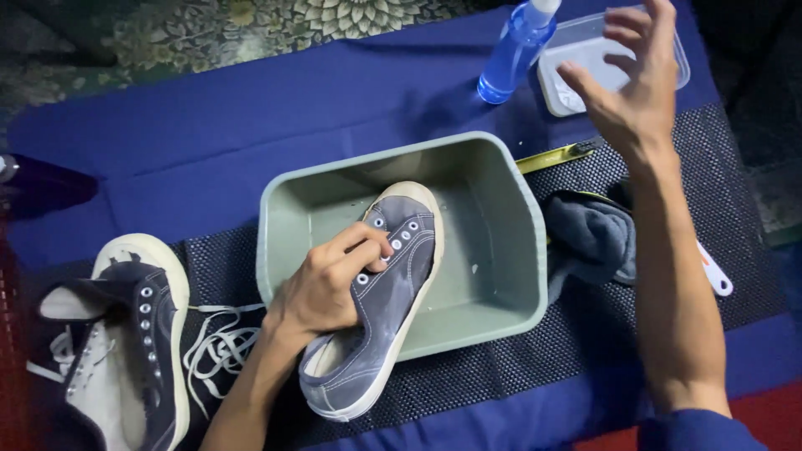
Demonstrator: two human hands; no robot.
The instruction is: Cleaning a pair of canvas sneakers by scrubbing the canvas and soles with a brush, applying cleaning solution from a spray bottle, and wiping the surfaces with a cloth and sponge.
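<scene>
Sneaker point(386, 294) toe-up-right across basin point(493, 250), left hand point(330, 284) fingers gripping it; right hand point(635, 92) fingers spread.

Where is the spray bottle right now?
The blue spray bottle stands at the top of the head view, right of centre, on the blue cloth beside the clear tub, behind the green basin.

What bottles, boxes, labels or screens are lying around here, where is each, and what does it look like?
Spray bottle: far side of the blue cloth, left of the right hand; clear blue with a white top.
Plastic container: far right corner, under that hand; shallow, rectangular, clear with a white inside.
No labels, signs or screens can be made out.
</scene>
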